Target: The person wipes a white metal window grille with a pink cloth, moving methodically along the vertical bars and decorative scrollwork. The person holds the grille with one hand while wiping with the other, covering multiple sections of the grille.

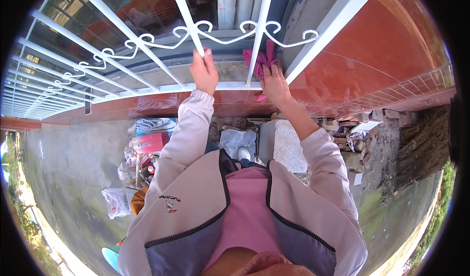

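My left hand (204,72) is wrapped around a white vertical bar (185,10) of a metal window grille, below its scrollwork (220,41). Inside the grille, at the right corner of the concrete window sill (231,72), my right hand (276,87) grips a bunched magenta cloth (260,60). One end of the cloth sticks up past the fingers, and a small bit shows below the hand. It lies between a thin bar (260,37) and the thick white end post (334,26). The fingertips are partly sunk in its folds.
Red glossy tiles (352,70) cover the wall below and right of the grille. Under me, a shoe (244,153) stands by a pale stone block (290,145). Boxes (150,142) and bagged bottles lie left; bricks (339,142) and dry stalks (422,147) lie right.
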`<state>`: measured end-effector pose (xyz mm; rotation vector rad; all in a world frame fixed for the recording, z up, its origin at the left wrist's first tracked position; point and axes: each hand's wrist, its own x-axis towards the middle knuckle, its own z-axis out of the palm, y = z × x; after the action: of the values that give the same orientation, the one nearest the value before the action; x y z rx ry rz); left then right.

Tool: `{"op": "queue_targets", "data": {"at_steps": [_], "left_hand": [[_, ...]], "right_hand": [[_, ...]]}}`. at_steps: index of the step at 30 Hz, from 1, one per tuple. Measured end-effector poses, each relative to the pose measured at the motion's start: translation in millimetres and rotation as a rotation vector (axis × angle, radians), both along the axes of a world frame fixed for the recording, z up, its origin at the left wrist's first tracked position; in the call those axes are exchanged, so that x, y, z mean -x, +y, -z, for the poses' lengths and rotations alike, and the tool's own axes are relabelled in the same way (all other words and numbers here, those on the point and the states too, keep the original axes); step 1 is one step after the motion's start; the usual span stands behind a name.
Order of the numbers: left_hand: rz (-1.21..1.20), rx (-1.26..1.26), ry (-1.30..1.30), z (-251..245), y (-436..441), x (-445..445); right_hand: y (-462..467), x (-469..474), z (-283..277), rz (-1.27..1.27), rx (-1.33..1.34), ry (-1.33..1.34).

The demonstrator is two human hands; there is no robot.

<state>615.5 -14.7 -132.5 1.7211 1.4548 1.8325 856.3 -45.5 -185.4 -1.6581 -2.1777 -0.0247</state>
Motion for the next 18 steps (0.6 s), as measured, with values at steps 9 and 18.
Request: {"op": "queue_targets", "data": {"at_steps": [9, 18], "left_hand": [[-0.007, -0.026, 0.042, 2.5, 2.4, 1.9], [0.020, 0.003, -0.009, 5.3, 2.6, 0.8]], "right_hand": [[-1.2, -3.8, 40.8, -0.196, 0.286, -0.803], [-136.6, -47.9, 70.9, -0.260, 0.468, -0.431]]}}
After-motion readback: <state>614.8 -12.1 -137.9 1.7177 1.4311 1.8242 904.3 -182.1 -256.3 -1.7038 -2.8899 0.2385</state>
